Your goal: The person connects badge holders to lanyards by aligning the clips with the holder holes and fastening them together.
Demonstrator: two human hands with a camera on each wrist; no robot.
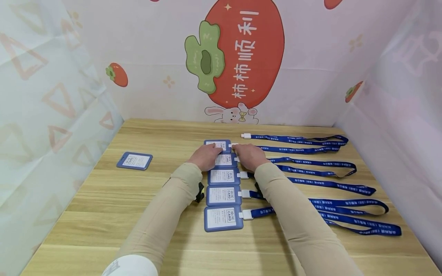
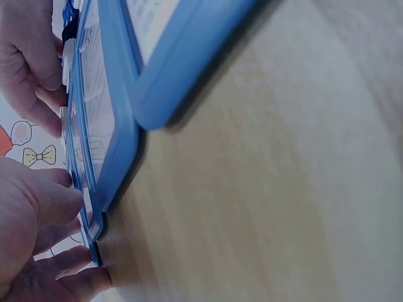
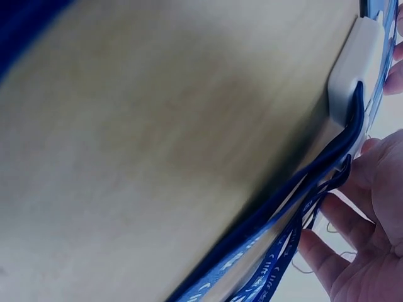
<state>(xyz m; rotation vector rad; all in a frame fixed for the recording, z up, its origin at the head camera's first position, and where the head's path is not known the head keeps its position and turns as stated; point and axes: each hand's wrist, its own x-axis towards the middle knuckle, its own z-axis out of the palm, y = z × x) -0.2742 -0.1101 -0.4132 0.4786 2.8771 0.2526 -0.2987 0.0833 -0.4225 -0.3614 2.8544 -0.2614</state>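
Observation:
Several blue-framed ID card holders lie in a column in the middle of the table. At the far end, my left hand pinches the left side of the last card holder with thumb and fingers, as the left wrist view also shows. Opposite it, my right hand grips the white lanyard clip at that holder's right edge. A blue lanyard runs rightward from this clip, partly hidden by the hand. Nearer holders join white clips of other blue lanyards, which pass under my right forearm.
One loose card holder lies at the left of the wooden table. A spare lanyard, its clip free, lies at the far right. Printed fabric walls enclose the table at the back and sides.

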